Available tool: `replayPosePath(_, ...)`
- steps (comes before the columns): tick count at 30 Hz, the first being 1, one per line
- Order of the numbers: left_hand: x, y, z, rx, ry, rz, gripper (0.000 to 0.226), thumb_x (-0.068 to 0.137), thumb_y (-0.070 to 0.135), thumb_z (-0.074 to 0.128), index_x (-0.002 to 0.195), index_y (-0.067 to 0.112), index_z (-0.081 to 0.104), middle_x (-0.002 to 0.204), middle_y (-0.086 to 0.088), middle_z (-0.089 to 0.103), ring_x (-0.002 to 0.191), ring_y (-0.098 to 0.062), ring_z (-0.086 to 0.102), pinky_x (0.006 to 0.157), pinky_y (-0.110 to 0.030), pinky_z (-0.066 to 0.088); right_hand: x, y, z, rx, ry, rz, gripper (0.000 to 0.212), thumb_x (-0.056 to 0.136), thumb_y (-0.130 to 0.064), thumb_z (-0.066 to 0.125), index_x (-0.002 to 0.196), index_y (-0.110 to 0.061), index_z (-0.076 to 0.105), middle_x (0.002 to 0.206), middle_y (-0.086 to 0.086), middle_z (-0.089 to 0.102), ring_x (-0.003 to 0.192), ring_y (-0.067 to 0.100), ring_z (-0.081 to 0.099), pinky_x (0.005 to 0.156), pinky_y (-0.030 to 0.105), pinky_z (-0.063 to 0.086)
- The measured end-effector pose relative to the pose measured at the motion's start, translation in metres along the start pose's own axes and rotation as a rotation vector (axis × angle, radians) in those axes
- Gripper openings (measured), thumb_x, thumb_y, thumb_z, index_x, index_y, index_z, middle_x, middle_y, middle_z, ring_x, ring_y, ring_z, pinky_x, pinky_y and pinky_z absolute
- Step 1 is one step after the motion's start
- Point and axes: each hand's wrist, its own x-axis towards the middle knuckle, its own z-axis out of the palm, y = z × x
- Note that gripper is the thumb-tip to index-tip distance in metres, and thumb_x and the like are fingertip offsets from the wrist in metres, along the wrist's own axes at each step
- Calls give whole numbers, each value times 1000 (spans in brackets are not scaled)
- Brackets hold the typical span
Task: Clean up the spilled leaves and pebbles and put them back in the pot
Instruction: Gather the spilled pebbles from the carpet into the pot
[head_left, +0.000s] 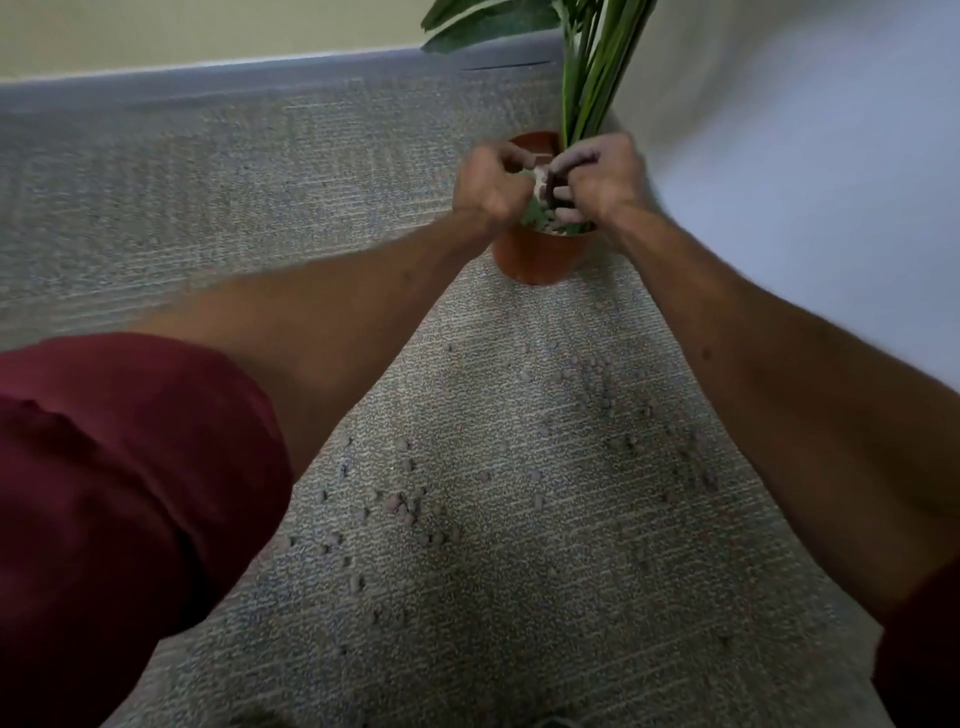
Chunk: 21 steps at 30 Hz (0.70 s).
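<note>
Terracotta-orange pot (535, 254), green stems (592, 88), brownish pebbles (410, 506), speckled grey carpet (260, 208), maroon sleeve (104, 493)

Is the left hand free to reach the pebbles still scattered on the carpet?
Probably yes. The left hand is over the pot, and the pebbles lie on open carpet with nothing between.

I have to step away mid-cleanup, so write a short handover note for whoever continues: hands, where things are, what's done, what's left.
Left hand: over the pot's mouth, fingers curled; what it holds is blurred.
Right hand: also over the mouth, fingers curled by the green stems; contents unclear.
Terracotta pot: upright on the carpet, near the wall, with some pebbles and green bits visible inside between the hands.
Done: pot stands upright and some material is in it.
Left: many pebbles lie scattered across the carpet between the forearms, nearer the person. Gather these into the pot.
</note>
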Motion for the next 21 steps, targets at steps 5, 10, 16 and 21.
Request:
replayPosePath(5, -26, -42, -36, -24, 27, 21, 21, 98, 12, 64, 112, 16, 79, 114, 1, 77, 105, -19, 76, 93, -46, 64, -23, 4, 17, -95, 37, -146, 39, 93, -10, 59, 70, -33, 79, 72, -13, 78, 66, 9, 79, 71, 43, 69)
replayPosePath(10, -63, -101, -97, 142, -41, -3, 24, 103, 11, 58, 118, 18, 76, 119, 3, 75, 107, -22, 75, 93, -49, 64, -60, -2, 52, -143, -157, -210, 36, 93, -10, 55, 73, -27, 80, 65, -7, 77, 55, 12, 76, 61, 38, 65)
replayPosePath(16, -121, -178, -181, 266, 69, -157, 22, 101, 16, 60, 113, 24, 77, 112, 8, 76, 99, -24, 76, 92, -44, 63, -115, -3, 126, -277, -620, -136, 41, 97, 1, 46, 80, -12, 81, 85, 13, 82, 73, 29, 81, 58, 40, 61)
replayPosePath(21, -182, -238, -238, 353, 145, -321, 18, 99, 21, 64, 111, 25, 76, 109, 4, 79, 100, -21, 75, 88, -33, 58, -179, -3, 206, -388, -853, -196, 32, 94, -1, 50, 82, -15, 77, 79, 14, 81, 60, 25, 73, 51, 35, 57)
